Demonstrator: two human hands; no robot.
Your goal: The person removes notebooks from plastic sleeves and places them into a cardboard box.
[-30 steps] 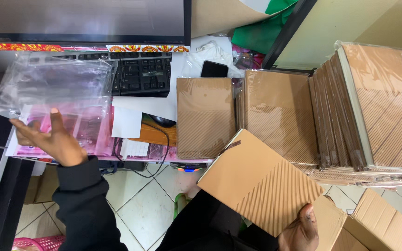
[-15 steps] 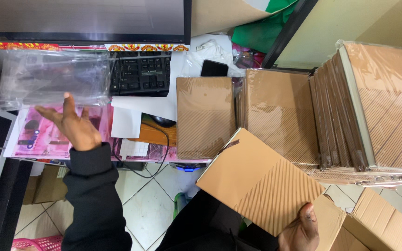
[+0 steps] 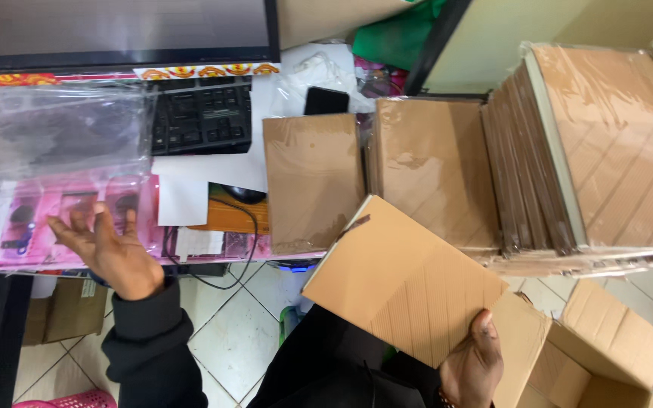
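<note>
Left hand [image 3: 111,249]: grip spread open, empty, just below clear plastic bags [image 3: 54,136]. Right hand [image 3: 471,370]: clamped on flat cardboard box [image 3: 406,283], far right of the bags.

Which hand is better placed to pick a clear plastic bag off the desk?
Left, probably. The left hand is open, empty and beside the clear plastic bag. The right hand grips the flat brown carton on the far side.
</note>
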